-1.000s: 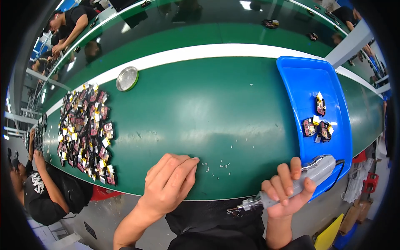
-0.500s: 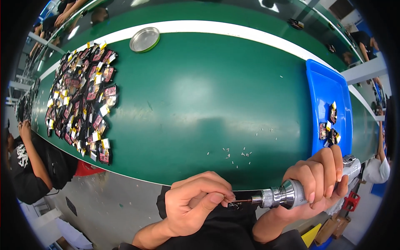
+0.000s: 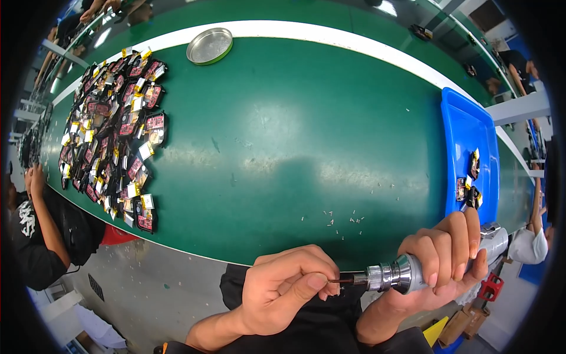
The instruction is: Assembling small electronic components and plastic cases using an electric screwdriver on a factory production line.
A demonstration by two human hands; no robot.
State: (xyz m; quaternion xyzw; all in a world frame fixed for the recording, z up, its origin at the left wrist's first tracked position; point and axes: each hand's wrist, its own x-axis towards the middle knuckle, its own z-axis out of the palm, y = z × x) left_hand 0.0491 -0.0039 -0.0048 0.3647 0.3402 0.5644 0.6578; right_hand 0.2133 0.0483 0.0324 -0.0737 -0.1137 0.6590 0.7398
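Left hand [image 3: 289, 289] has been brought to the bit [image 3: 352, 279], pinched by its fingertips. The power screwdriver [image 3: 414, 275] is gripped, nearly level, by the right hand [image 3: 442, 259].

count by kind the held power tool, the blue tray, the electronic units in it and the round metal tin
power tool: 1
blue tray: 1
electronic units in the tray: 3
round metal tin: 1
Total: 6
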